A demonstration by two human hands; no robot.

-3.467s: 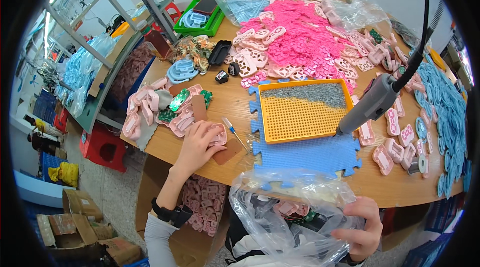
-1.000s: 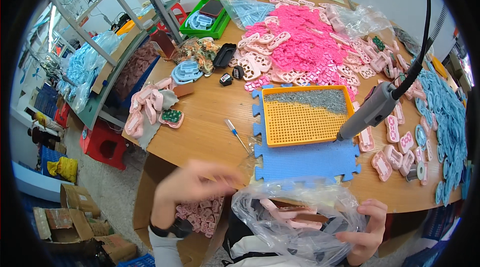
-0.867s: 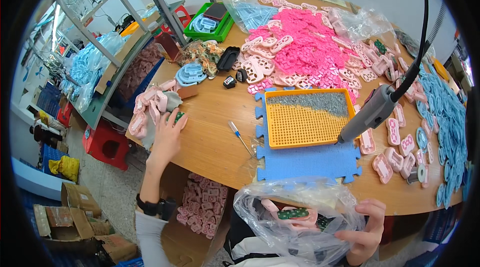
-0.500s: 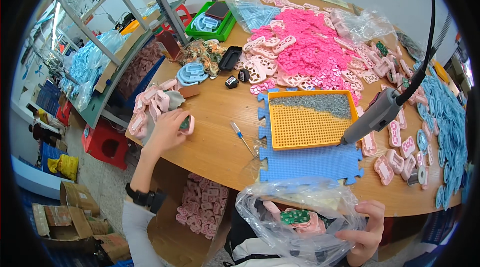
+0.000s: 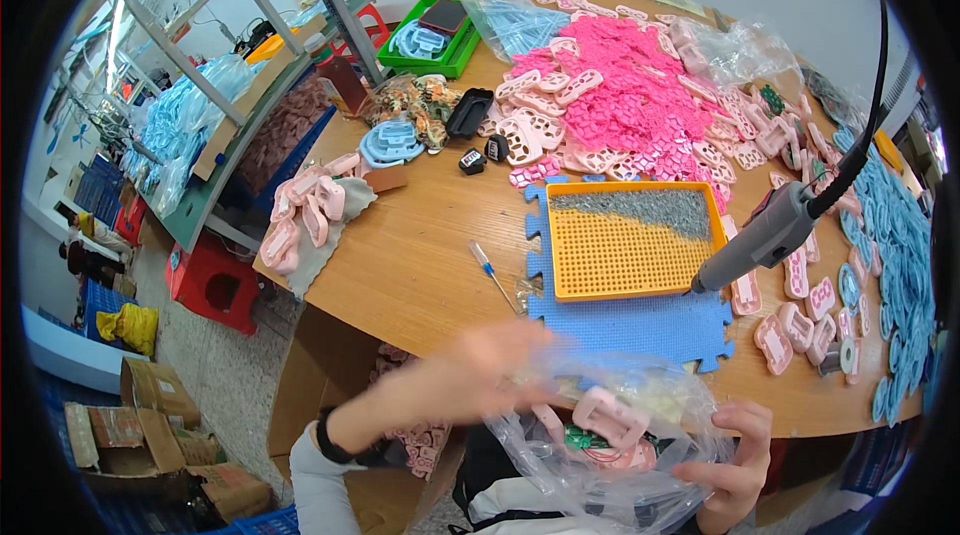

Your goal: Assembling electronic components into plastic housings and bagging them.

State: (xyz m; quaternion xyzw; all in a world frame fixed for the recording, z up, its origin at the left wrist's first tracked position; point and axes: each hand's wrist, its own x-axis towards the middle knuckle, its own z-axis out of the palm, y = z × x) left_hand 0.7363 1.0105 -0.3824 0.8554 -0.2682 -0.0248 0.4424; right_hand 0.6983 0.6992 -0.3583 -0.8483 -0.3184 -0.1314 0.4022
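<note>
Clear bag [image 5: 668,390] btwn hands, lower folds hard to make out. R hand [image 5: 735,457] half-curled, gripping bag's edge. L hand [image 5: 500,357] blurred by bag's L rim; can't tell how open or if holding anything. Pink shell [image 5: 598,407] in bag, btwn hands; green board [image 5: 577,438] beside/under it, mostly hidden.
</note>
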